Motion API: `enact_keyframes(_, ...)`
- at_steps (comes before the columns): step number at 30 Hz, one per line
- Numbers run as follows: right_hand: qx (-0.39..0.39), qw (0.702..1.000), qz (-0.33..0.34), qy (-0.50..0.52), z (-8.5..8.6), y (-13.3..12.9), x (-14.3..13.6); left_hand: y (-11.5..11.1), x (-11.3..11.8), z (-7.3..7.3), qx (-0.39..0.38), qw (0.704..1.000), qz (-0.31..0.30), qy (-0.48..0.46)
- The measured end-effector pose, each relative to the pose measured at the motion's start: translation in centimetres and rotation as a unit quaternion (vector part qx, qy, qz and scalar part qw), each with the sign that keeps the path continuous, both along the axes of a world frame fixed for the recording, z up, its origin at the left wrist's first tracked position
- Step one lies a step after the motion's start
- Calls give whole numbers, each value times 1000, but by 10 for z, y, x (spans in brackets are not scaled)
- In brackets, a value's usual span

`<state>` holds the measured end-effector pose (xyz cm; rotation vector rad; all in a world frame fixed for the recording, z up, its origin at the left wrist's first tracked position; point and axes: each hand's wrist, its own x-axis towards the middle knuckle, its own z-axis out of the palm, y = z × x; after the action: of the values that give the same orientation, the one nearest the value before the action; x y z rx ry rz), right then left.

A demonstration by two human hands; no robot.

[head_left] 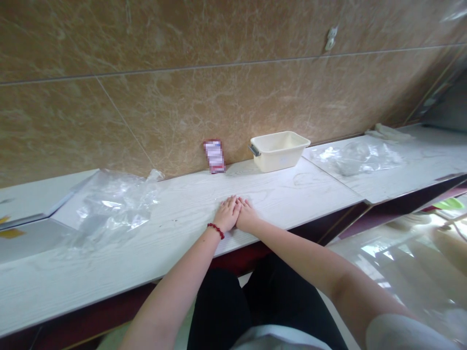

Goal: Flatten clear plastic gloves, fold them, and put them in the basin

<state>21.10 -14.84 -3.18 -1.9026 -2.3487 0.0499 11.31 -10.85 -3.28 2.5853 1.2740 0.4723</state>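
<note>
My left hand [227,214], with a red bead bracelet [216,230] at the wrist, lies flat near the front edge of the white wood-grain counter [189,214]. Right beside it, my right hand [247,215] also rests palm down, and the two hands touch along their inner sides. Fingers of both hands are stretched out. A faint clear edge shows around the fingertips, perhaps thin plastic under the hands; what it is I cannot make out. Behind the hands, a cream plastic tub [279,151] with a grey handle stands against the wall.
A blurred-out red and white packet [215,156] leans on the marbled wall. Crumpled clear plastic bags lie left [113,204] and right [359,158]. An open white box [36,233] is at far left. Pale cloth-like things [388,132] lie at the back right.
</note>
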Motion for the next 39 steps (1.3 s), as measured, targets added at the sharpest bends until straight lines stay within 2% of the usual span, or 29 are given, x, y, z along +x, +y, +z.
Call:
enact_keyframes(4,24,999,-30,0,-5,0,0,4,-10,-5,25,996,7,85)
enact_keyframes(9,56,995,-76,5,-11,1,11,4,-23,-3,74,988,-14,135)
enact_keyframes(16,63,996,-66,-8,-2,-5,35,8,-39,6,48,979,-42,191)
enact_keyframes(24,54,997,-57,-19,3,-8,47,10,-56,7,61,978,-42,197)
enact_keyframes(28,75,994,-80,5,6,-2,46,9,-51,13,59,986,-13,156)
enact_keyframes(32,93,993,-55,36,11,5,30,6,-27,25,38,999,18,27)
enact_keyframes(36,44,999,-17,20,11,8,6,4,1,34,-7,995,27,-94)
enact_keyframes(39,7,1000,-20,1,8,7,-5,4,13,32,-48,989,25,-135)
